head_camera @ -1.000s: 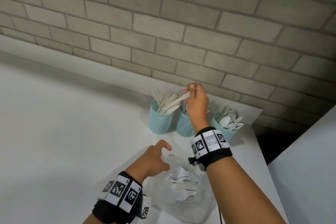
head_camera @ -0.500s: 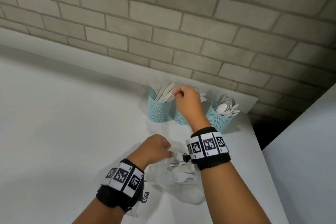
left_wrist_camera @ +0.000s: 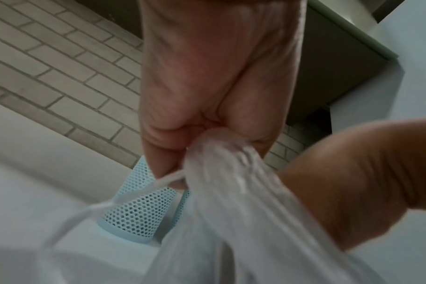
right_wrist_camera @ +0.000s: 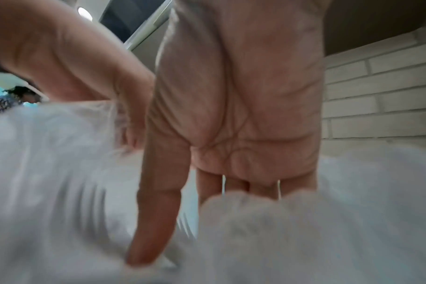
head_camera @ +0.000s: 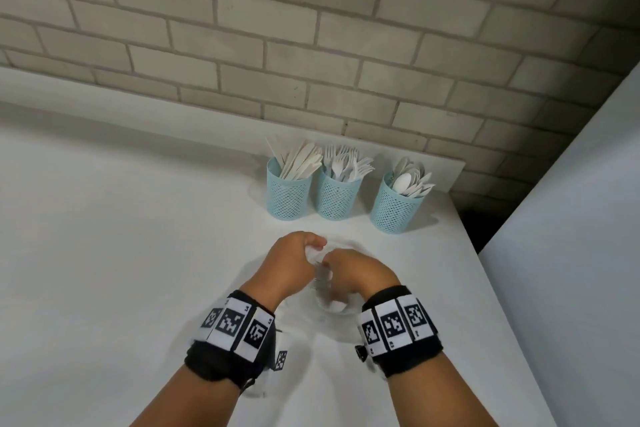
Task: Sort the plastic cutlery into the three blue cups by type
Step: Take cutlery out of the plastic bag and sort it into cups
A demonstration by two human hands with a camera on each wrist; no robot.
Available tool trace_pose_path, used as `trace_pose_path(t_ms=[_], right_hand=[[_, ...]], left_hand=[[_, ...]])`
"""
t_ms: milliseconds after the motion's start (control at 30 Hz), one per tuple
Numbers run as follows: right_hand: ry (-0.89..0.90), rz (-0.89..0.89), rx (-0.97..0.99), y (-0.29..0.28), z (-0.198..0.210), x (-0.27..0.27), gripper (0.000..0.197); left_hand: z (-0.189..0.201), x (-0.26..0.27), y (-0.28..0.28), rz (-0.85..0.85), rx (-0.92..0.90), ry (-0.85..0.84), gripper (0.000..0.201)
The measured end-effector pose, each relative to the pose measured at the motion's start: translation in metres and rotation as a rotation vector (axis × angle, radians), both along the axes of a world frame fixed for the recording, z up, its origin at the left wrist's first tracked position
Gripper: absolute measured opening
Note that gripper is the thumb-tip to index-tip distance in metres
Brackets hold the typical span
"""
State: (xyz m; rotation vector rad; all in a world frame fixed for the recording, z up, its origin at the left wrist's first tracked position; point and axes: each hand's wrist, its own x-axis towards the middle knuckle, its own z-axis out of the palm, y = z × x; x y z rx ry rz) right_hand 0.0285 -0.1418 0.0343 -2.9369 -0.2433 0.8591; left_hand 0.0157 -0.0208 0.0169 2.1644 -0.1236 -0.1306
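Three blue mesh cups stand by the brick wall: the left cup (head_camera: 289, 196) holds knives, the middle cup (head_camera: 337, 199) forks, the right cup (head_camera: 398, 210) spoons. In front of them lies a clear plastic bag (head_camera: 327, 291) with white cutlery inside, mostly hidden by my hands. My left hand (head_camera: 311, 248) grips the bunched mouth of the bag (left_wrist_camera: 226, 173). My right hand (head_camera: 334, 265) reaches down into the bag (right_wrist_camera: 61, 173) with straight fingers (right_wrist_camera: 241, 184) and thumb. A fold of plastic hides those fingertips. Two cups (left_wrist_camera: 139, 217) show behind the left hand (left_wrist_camera: 207, 138).
The white table (head_camera: 121, 253) ends at its right edge near the spoon cup, with a dark gap (head_camera: 474, 229) and a pale panel (head_camera: 571, 253) beyond. The brick wall (head_camera: 311, 45) runs along the back.
My right hand has left the cups, with the knife no longer in it, and has come down to the bag. My left hand has closed on the bag's mouth.
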Motion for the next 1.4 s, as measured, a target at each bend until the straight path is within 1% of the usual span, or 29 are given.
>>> trace_pose_path(t_ms=[133,200,333,433,500,633,767,833,900,1000,1100,1200,1233,1300,1400], right_hand=[[-0.094,0.017,0.073,-0.002,-0.006,-0.009,0.041],[-0.120,0.030,0.053,-0.002,-0.010,-0.011,0.038],[-0.115,0.032,-0.029,0.001,-0.015,-0.014,0.035],[-0.077,0.027,-0.058,0.003,-0.012,-0.012,0.042],[-0.066,0.043,-0.080,0.005,-0.012,-0.012,0.043],[-0.163,0.082,-0.071,0.006,-0.020,-0.014,0.034],[-0.200,0.119,-0.048,0.004,-0.021,-0.013,0.034],[-0.206,0.119,-0.022,0.002,-0.020,-0.012,0.033],[-0.216,0.084,0.029,0.000,-0.019,-0.010,0.029],[-0.206,0.023,0.142,-0.004,-0.014,-0.007,0.026],[-0.204,-0.019,0.256,-0.009,-0.009,-0.007,0.018],[-0.206,-0.031,0.293,-0.013,-0.003,-0.010,0.019],[-0.211,-0.030,0.297,-0.014,-0.002,-0.011,0.016],[-0.207,-0.030,0.318,-0.014,-0.001,-0.014,0.002],[-0.226,-0.001,0.341,-0.015,0.000,-0.015,0.017]], left_hand=[[0.002,0.000,0.009,-0.010,-0.003,-0.017,0.059],[0.003,-0.001,0.013,-0.028,0.002,-0.032,0.060],[0.001,-0.004,0.015,-0.094,0.016,-0.038,0.060],[0.002,-0.005,0.017,-0.125,0.019,-0.052,0.061],[0.003,-0.005,0.017,-0.133,0.018,-0.056,0.060],[0.001,-0.001,0.018,-0.150,0.033,-0.054,0.059],[0.001,0.002,0.019,-0.158,0.044,-0.061,0.057],[0.002,0.004,0.020,-0.152,0.046,-0.065,0.056],[0.003,0.005,0.020,-0.151,0.045,-0.061,0.057],[0.002,0.004,0.019,-0.145,0.038,-0.047,0.056],[0.004,0.005,0.020,-0.124,0.035,-0.051,0.054],[0.006,0.004,0.018,-0.115,0.018,-0.042,0.053],[0.006,0.003,0.017,-0.115,0.010,-0.031,0.052],[0.008,0.000,0.014,-0.118,0.008,-0.010,0.050],[0.011,-0.002,0.012,-0.111,0.020,-0.001,0.047]])
